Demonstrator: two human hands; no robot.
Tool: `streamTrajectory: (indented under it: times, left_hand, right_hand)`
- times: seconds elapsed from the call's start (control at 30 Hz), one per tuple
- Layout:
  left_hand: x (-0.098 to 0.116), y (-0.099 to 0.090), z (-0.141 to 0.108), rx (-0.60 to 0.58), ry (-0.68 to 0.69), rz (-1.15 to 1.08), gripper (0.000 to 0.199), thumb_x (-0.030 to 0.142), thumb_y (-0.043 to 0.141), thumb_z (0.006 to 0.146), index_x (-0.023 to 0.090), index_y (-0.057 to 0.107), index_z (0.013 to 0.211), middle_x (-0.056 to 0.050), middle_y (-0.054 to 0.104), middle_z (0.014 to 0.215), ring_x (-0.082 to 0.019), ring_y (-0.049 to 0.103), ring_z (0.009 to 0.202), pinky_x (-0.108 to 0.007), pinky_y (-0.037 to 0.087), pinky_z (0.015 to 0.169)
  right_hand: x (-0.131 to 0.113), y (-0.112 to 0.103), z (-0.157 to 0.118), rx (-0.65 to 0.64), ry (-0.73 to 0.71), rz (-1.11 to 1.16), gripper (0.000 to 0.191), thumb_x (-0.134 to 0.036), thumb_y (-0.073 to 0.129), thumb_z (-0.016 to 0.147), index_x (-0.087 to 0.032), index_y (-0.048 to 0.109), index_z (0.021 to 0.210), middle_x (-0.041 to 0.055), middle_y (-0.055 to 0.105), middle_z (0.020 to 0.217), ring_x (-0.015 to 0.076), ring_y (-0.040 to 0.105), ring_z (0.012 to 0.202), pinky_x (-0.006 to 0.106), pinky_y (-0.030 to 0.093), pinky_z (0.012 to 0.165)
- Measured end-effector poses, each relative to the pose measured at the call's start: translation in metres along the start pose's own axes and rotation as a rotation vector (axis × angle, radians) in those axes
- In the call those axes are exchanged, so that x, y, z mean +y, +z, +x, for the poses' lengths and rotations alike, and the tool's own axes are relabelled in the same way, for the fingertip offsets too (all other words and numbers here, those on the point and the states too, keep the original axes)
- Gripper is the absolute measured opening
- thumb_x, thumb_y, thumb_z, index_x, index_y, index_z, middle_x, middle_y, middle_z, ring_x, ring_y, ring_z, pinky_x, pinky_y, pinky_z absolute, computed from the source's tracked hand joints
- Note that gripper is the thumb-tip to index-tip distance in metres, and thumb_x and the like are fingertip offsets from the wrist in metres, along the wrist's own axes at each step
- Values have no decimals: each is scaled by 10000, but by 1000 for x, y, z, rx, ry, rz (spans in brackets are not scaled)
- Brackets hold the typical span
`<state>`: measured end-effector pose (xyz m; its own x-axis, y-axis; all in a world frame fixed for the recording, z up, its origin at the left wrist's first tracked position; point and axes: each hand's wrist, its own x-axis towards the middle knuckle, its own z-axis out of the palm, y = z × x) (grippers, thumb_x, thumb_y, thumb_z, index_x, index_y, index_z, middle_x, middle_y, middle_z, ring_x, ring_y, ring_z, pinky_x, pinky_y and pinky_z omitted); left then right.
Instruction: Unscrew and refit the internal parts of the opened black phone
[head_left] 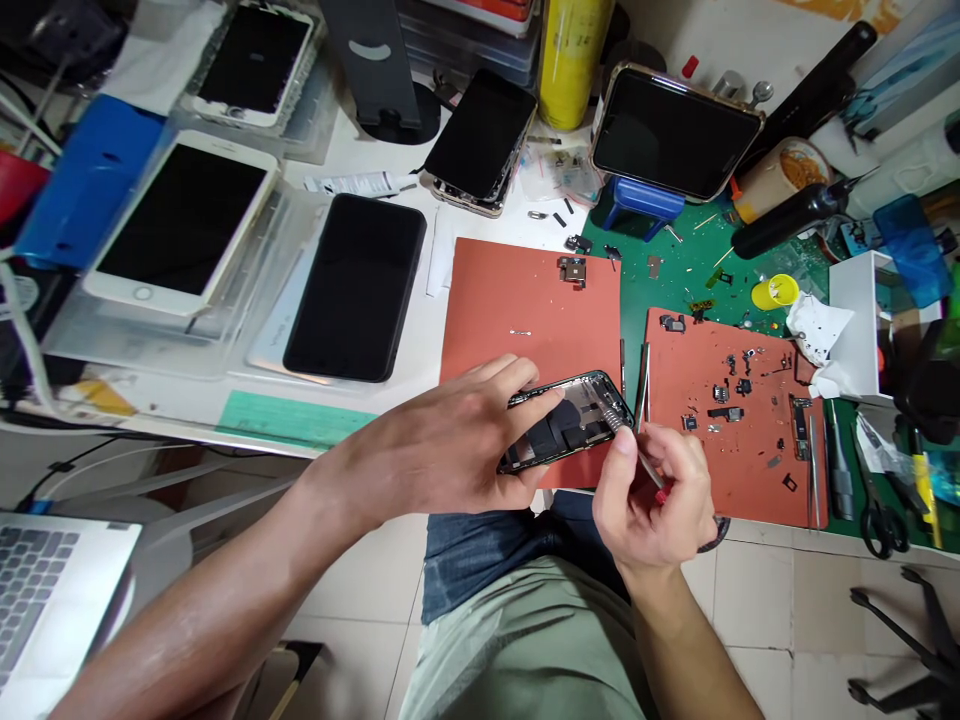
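My left hand (pixel 465 440) grips an opened phone housing (pixel 562 425) by its left end, with fingers over the top edge and the thumb below. Dark parts and bare metal show inside the housing, which is held tilted over the front of an orange-red mat (pixel 517 290). Between thumb and fingers, my right hand (pixel 660 490) pinches a slim metal tool (pixel 611 416) with a ridged shaft and a red part near the palm. The tool points at the housing's upper right end; whether its tip touches the inside cannot be made out.
Small loose parts (pixel 724 393) and a metal strip-like tool lie on a second orange-red mat (pixel 757 480) at the right. Scissors (pixel 883 520) rest on the green mat beyond. Several phones, including a black one (pixel 356 290), fill the left. A propped phone (pixel 675 130) stands behind.
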<state>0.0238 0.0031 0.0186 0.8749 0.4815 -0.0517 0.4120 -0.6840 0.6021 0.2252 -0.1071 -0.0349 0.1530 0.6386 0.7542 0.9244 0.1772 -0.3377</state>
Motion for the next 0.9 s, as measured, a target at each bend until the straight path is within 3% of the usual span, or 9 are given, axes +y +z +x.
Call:
streamTrajectory:
  times: [0.43,0.6,0.77,0.9]
  left_hand:
    - [0,1,0,-3,0,7,376,261,586,981,185,662,1341,-57,513,1008,-252,538,866,-359,517,767]
    - [-1,2,0,3,-3,28,387,246,622,950,187,656,1331,-64,532,1028,-256,557,880,-371,533,777]
    - [0,16,-6,105,22,184,479,312,690,958,131,624,1396,-145,622,1163,-333,613,1037,-463,579,882]
    - [3,31,-12,181,34,351,494,368,644,1028,92,604,1436,-171,665,1193,-350,623,1025,-494,577,879]
  right_hand:
    - [0,2,1,9,-14,-9,285,-94,778,966,-156,659,1218,39,716,864,148,624,667,284,524,583]
    - [0,1,-1,4,-13,-17,284,-62,780,966,-175,662,1199,14,716,832,118,576,604,272,475,547]
    - [-4,-8,5,80,133,43,323,-67,830,923,-195,710,1194,-1,731,854,115,606,615,250,498,551]
    - [-6,-6,24,-74,300,191,254,-205,801,985,-232,710,1220,18,766,971,159,743,810,277,617,728]
